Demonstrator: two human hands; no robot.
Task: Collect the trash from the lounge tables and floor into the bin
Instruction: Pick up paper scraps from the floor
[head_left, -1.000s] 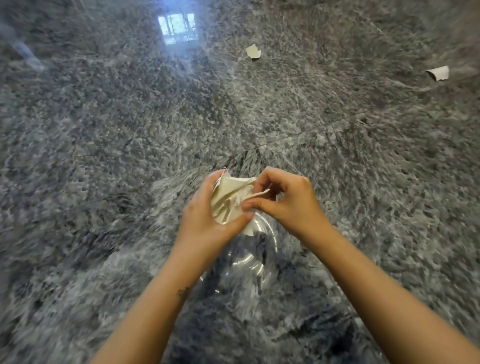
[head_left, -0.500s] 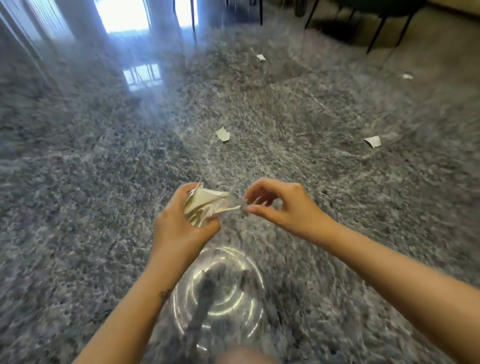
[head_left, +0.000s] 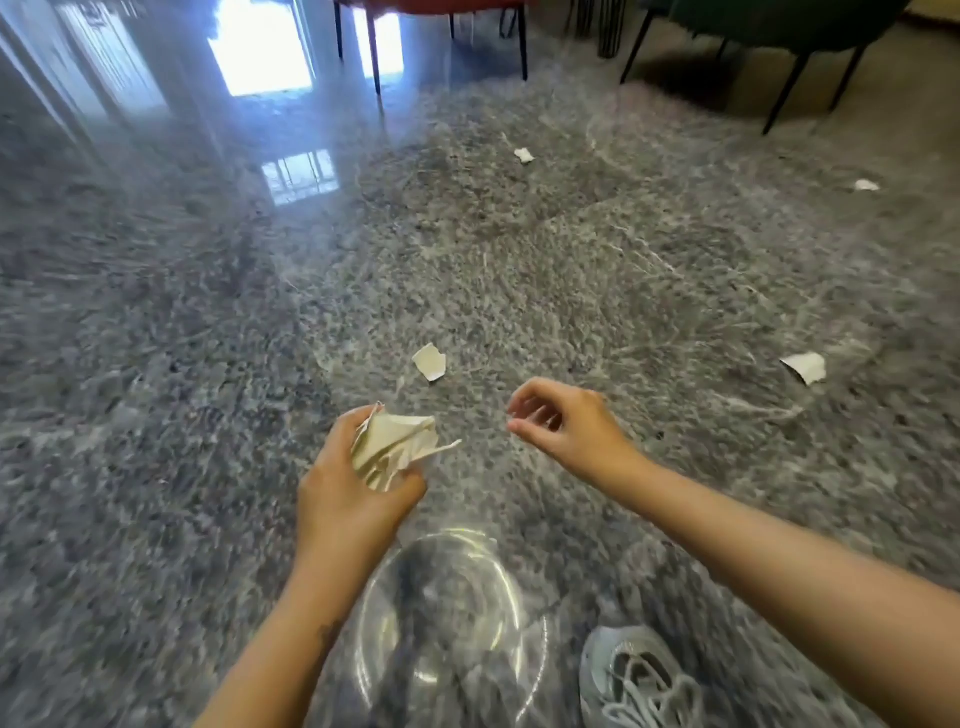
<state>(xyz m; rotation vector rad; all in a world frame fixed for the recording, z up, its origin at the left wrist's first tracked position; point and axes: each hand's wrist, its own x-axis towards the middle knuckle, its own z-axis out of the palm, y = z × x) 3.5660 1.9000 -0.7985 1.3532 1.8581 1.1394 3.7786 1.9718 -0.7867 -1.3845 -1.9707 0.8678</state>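
Observation:
My left hand (head_left: 348, 488) grips a bunch of crumpled cream paper scraps (head_left: 395, 447) above the floor. My right hand (head_left: 566, 426) hovers to its right, fingers loosely curled, holding nothing. A torn paper scrap (head_left: 430, 361) lies on the polished grey granite floor (head_left: 156, 364) just beyond my hands. Another scrap (head_left: 805, 367) lies to the right. Two smaller scraps lie farther off, one at the middle (head_left: 524, 155) and one at the far right (head_left: 866, 185). No bin is in view.
A grey sneaker (head_left: 634, 680) shows at the bottom. A round glare reflection (head_left: 441, 613) shines on the floor below my hands. Chairs with thin black legs (head_left: 522, 47) stand at the back, a dark green one (head_left: 779, 26) at the right. Bright window light reflects on the far left.
My right hand let go of the paper bunch and moved away to the right. The view tilted up, so more floor, scraps and chairs appear. My left hand keeps the bunch.

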